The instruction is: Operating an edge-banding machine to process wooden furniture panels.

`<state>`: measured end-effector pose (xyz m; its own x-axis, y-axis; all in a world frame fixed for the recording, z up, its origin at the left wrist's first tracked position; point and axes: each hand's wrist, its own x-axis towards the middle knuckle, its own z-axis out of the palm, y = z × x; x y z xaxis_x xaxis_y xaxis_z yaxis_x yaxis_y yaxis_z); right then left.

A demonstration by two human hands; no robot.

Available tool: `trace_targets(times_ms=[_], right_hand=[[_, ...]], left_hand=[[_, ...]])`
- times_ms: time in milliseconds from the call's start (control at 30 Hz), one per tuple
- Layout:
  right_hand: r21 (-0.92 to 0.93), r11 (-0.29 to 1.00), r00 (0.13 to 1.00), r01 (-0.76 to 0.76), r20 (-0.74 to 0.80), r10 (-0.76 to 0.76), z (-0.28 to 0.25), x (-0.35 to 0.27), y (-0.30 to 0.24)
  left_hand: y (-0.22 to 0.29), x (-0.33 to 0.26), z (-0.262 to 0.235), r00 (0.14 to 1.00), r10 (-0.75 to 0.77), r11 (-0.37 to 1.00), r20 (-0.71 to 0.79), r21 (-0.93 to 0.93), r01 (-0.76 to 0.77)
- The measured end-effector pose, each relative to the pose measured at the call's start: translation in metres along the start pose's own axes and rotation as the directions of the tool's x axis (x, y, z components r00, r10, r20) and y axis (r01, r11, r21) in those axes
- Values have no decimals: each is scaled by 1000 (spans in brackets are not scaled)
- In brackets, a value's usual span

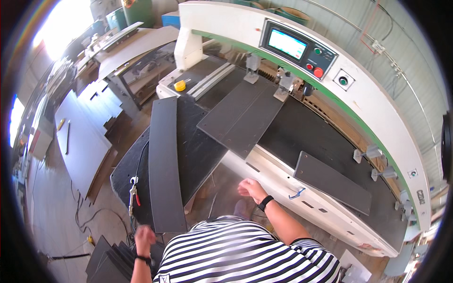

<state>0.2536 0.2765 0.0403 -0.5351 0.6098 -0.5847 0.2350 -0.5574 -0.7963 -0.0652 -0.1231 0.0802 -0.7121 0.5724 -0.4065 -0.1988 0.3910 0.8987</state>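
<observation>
My right hand [251, 188] hovers in front of the machine's white front edge, its fingers loosely curled with nothing visible in them. Low at the left, my left hand [144, 237] is smeared by motion beside the near end of a long dark board [164, 165]; how its fingers are set does not show. That board lies on a black side table [196, 141]. On the machine bed, two dark panels [240, 118] lie side by side, their far ends beneath metal clamps [284, 87]. A shorter dark board [332, 181] rests farther right, partly over the bed's front edge.
A white machine beam [358, 85] with a screen [287, 45] and buttons arches over the bed. An air gun [132, 195] lies on the side table. Dark boards [111, 262] are stacked low left, near floor cables. A yellow tape measure [180, 85] sits by the rail.
</observation>
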Motion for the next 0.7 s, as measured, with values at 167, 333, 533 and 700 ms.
trace_targets(times_ms=[167, 333, 533, 700], right_hand=[[-40, 998, 997, -54, 44, 56, 3, -9, 12], [-42, 999, 1000, -22, 10, 22, -19, -24, 22], [82, 997, 993, -2, -117, 11, -50, -47, 35], [110, 994, 985, -28, -169, 46, -51, -57, 44]], left_hand=[[-16, 138, -34, 815, 521, 447, -255, 894, -6], [24, 177, 1, 907, 41, 373, -418, 849, 374], [29, 177, -7, 886, 217, 368, -409, 875, 314], [23, 189, -9, 883, 109, 472, -456, 806, 358]])
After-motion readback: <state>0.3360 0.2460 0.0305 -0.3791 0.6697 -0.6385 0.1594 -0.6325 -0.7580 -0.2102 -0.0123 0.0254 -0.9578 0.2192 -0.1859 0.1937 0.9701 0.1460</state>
